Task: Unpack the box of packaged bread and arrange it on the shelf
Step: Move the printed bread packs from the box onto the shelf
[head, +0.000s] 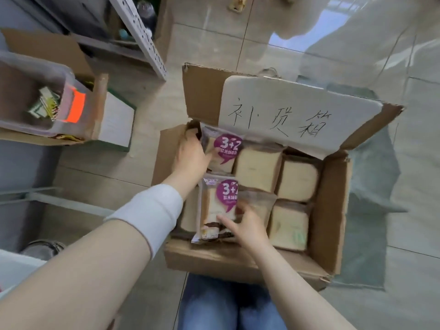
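Note:
An open cardboard box [331, 210] stands on the tiled floor in front of my knees, with several packaged breads inside. My left hand [190, 156] grips the left edge of a purple-labelled bread pack [222, 150] at the box's far left corner. My right hand [247, 225] grips a second purple-labelled pack [217, 206], lifted and tilted at the near left of the box. Plain packs [297, 179] lie flat on the right side. The white shelf upright [145, 36] rises at the upper left.
A white sheet with handwriting [285, 110] covers the box's far flap. To the left, a clear plastic bin [35, 96] with small items sits in another cardboard box [97, 108]. Grey shelf boards lie at the lower left. Tiled floor stretches to the right.

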A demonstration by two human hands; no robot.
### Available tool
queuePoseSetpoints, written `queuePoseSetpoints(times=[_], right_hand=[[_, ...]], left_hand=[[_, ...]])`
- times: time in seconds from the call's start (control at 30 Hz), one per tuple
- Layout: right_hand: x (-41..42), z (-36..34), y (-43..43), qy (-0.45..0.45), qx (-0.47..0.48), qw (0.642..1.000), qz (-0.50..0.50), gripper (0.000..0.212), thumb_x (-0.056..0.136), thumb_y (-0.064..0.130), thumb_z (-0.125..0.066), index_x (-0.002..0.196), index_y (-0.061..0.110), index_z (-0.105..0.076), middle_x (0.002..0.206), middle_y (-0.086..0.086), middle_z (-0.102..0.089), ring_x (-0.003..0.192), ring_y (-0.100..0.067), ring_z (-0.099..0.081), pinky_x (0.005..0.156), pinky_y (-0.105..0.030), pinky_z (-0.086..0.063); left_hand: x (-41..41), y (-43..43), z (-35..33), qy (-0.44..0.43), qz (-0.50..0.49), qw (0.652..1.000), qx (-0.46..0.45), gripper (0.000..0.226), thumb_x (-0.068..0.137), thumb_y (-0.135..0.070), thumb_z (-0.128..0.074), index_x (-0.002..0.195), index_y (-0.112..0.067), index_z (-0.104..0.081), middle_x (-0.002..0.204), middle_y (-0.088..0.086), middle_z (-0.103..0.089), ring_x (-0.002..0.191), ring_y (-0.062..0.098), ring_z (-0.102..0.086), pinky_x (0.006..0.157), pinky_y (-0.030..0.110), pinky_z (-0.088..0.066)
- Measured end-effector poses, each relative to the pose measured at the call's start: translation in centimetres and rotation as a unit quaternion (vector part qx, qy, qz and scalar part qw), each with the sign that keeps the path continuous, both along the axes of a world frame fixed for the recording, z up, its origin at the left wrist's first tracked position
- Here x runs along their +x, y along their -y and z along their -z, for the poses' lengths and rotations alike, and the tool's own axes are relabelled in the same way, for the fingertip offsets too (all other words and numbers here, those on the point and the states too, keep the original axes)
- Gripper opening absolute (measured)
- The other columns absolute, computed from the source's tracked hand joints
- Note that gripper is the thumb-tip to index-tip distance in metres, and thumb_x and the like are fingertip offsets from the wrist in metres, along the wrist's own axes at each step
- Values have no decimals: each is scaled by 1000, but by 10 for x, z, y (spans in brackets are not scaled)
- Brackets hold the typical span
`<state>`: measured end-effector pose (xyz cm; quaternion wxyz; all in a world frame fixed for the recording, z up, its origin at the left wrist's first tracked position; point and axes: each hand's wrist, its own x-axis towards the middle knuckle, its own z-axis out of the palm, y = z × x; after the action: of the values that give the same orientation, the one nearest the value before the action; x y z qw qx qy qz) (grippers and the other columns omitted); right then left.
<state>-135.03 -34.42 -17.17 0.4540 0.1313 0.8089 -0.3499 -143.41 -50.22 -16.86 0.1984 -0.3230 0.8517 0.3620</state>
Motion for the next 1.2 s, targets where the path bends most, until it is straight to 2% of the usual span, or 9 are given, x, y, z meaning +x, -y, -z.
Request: queuePoseSetpoints(times=[0.2,0.33,0.5,0.6,0.73,0.87,0.97,1.07,1.2], right_hand=[[2,19,4,38,-31,995,82,59,65,37,-81,114,19,-54,101,9,-61,96,-9,-58,83,-23,-44],[8,15,-6,92,-75,988,103,37,70,27,-80,101,19,-60,95,8,-67,89,-11,-62,74,-22,-46],[17,-4,-33,114,-108,975,160,26,75,16,-76,97,15,-63,86,6,-69,75,-9,-65,57,-15,-50],[20,-20,-56,87,-107,976,168,20,77,18,-74,92,22,-62,97,-1,-71,82,-11,-65,71,-31,-54],[25,-54,-84,34,-137,981,136,22,76,19,-75,94,23,-63,102,-3,-71,96,-19,-65,68,-26,-47],[42,-121,-102,4,-184,980,69,36,75,18,-75,108,16,-61,107,-6,-70,99,-22,-66,86,-38,-53],[65,-193,-105,-17,-213,977,5,36,71,20,-77,104,19,-61,104,-6,-71,99,-25,-67,91,-45,-52],[94,-273,-89,-40,-256,963,-71,31,71,16,-77,98,20,-63,97,-2,-72,91,-21,-69,82,-37,-55],[141,-362,-44,-68,-317,930,-171,33,67,18,-76,98,14,-65,89,2,-73,74,-8,-71,64,-19,-54]], left_hand=[[-3,4,22,-41,18,999,-6,56,80,-19,-71,128,-9,-45,123,9,-58,114,25,-55,81,24,-38],[-4,7,24,-19,52,998,31,44,79,-23,-71,118,-11,-55,120,11,-57,110,25,-55,81,23,-39],[10,3,6,-62,67,991,97,37,79,-18,-71,108,-10,-50,110,2,-59,98,14,-54,77,22,-39],[29,-3,-24,-143,20,986,80,38,77,-18,-74,106,-12,-51,100,-4,-60,93,12,-55,73,18,-42],[69,-8,-87,-237,-69,966,75,40,77,-15,-73,111,-16,-53,108,0,-64,96,11,-59,81,22,-50],[140,-14,-189,-300,-128,945,31,33,79,-18,-71,110,-10,-61,97,-2,-64,87,8,-59,74,13,-47],[208,-13,-277,-326,-199,924,17,32,78,-24,-72,108,-19,-63,99,-4,-68,94,11,-63,80,22,-50],[282,-9,-367,-352,-234,906,-18,20,76,-28,-74,92,-25,-61,80,-12,-65,75,8,-62,75,28,-51],[384,8,-465,-380,-293,872,-99,15,76,-29,-73,77,-27,-58,79,-9,-64,76,11,-60,77,34,-51]])
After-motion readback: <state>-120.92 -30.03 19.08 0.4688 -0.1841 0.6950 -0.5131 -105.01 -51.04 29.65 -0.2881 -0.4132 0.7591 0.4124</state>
